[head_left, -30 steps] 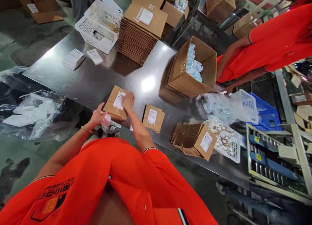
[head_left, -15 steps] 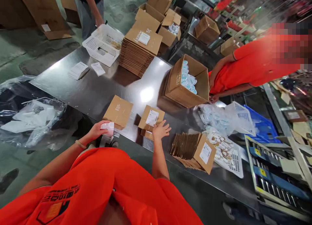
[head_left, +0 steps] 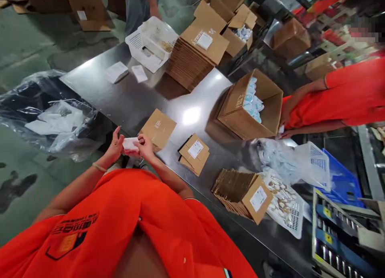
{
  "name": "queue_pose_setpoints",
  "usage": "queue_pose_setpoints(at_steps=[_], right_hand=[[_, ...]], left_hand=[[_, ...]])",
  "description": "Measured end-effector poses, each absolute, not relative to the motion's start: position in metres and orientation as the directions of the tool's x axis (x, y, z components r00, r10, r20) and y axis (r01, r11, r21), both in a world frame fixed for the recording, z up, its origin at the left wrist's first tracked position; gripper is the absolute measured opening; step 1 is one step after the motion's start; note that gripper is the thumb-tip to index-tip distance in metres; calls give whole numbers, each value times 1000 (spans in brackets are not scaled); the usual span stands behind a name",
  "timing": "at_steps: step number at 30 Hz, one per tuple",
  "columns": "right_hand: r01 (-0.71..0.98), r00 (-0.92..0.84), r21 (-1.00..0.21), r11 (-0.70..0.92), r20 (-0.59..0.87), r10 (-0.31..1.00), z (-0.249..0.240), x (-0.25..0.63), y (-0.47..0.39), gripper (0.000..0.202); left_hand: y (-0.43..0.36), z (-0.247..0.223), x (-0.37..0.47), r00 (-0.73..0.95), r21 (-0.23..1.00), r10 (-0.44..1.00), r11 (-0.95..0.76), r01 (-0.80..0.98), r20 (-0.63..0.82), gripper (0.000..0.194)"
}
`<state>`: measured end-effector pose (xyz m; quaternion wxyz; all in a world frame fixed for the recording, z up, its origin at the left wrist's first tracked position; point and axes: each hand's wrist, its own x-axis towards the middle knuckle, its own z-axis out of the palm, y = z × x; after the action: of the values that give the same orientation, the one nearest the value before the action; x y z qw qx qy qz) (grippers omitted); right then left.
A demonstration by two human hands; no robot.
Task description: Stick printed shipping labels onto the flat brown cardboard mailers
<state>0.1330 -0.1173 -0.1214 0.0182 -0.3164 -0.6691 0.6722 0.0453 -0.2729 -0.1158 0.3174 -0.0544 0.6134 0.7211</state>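
Between my hands, just off the table's near edge, is a small stack of white and pinkish paper slips (head_left: 130, 144), probably labels. My left hand (head_left: 114, 147) grips its left end, with a finger raised. The fingers of my right hand (head_left: 145, 147) are closed on its right end. Right behind that hand a flat brown carton (head_left: 159, 127) lies on the metal table (head_left: 120, 109), partly hidden by it. Farther right sits a small labelled carton (head_left: 195, 153), which neither hand touches.
A row of folded cartons (head_left: 240, 193) stands at the right, beside a white basket (head_left: 296, 220) of small parts. Behind are an open box (head_left: 234, 117) of wrapped items, a tall cardboard stack (head_left: 192, 61) and a white basket (head_left: 136, 41). A co-worker (head_left: 337, 93) stands at the right.
My right hand has left the small labelled carton and moved left onto the stack of slips in my left hand. That carton's flap now lies lower. The view has shifted.
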Motion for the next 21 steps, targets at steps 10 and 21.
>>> queue_pose_setpoints(at_steps=[10,21], right_hand=[[390,-835,-915,-99,-397,381,-125,141,-91,19],[242,-787,-941,237,-47,615,-153,179,-86,19]], left_hand=[[-254,-104,54,-699,837,477,177,-518,-533,81],[-225,-117,49,-575,778,523,420,-467,-629,46]])
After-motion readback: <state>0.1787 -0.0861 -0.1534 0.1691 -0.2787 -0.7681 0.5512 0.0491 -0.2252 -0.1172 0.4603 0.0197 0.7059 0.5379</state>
